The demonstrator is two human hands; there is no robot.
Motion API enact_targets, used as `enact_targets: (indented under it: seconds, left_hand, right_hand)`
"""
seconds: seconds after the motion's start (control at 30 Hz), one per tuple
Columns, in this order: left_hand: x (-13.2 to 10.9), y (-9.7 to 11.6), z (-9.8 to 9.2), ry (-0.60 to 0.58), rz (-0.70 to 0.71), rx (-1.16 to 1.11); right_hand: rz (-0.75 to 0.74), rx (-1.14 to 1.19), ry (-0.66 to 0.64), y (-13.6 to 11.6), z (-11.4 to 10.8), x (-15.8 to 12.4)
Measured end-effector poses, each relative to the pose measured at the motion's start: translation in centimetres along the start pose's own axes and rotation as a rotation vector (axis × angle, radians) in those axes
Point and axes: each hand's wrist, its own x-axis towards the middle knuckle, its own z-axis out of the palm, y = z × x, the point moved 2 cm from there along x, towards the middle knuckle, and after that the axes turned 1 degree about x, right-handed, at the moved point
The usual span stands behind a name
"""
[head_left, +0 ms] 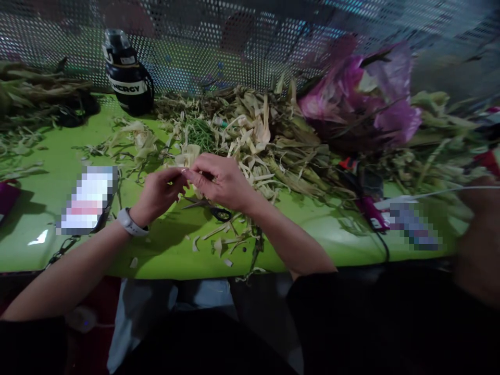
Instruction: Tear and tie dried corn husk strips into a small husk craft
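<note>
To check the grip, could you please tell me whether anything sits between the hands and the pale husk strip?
Nothing visible does. The left hand and the right hand both pinch the pale husk strip directly, above the green table. The scissors lie on the table beneath them, untouched.

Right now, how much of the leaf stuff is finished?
Done, it seems: cut scraps litter the green table near its front edge. In hand: left hand and right hand pinch one pale strip together. Still to do: a big pile of leaves behind the hands looks unsorted, so probably plenty remains.
</note>
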Motion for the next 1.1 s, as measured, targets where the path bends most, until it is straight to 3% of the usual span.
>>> enact_targets:
  seconds: [0.13,0.23,0.3,0.43,0.5,0.63,0.77,0.87,0.97,1.1]
  left_hand:
    - [-0.6,0.3,0.5,-0.097,0.254,0.255]
    - [-0.9,0.0,1.0,-0.152,0.270,0.277]
    - [-0.9,-0.5,1.2,-0.172,0.165,0.177]
    - [-0.7,-1.3,1.6,-0.173,-0.206,-0.262]
    - [-0.5,-1.2,1.4,-0.104,-0.312,-0.459]
    - [-0.2,-0.6,0.7,0.035,-0.398,-0.659]
    - [-0.2,-0.3,0.4,0.067,-0.440,-0.781]
    - [-0.2,-0.1,0.4,0.036,-0.482,-0.890]
    - [-0.3,0.3,0.5,-0.007,-0.525,-1.001]
    - [-0.3,0.7,0.2,0.005,-0.540,-1.085]
  right_hand:
    - [0.151,0.175,0.010,0.5,0.7,0.0]
    - [0.174,0.276,-0.001,1.2,1.0,0.3]
    - [0.087,0.284,-0.009,1.1,0.9,0.4]
    - [-0.008,0.252,0.052,0.2,-0.1,0.1]
    - [0.070,0.231,-0.026,0.1,-0.3,-0.2]
    - [0.329,0.084,-0.328,1.9,1.0,-0.7]
    - [0.460,0.146,-0.171,4.7,2.8,-0.5]
    - [0.445,0.352,-0.013,5.9,3.7,-0.3]
    - [0.452,0.502,0.016,6.4,4.2,-0.2]
    - [0.393,0.438,0.109,6.9,4.2,-0.2]
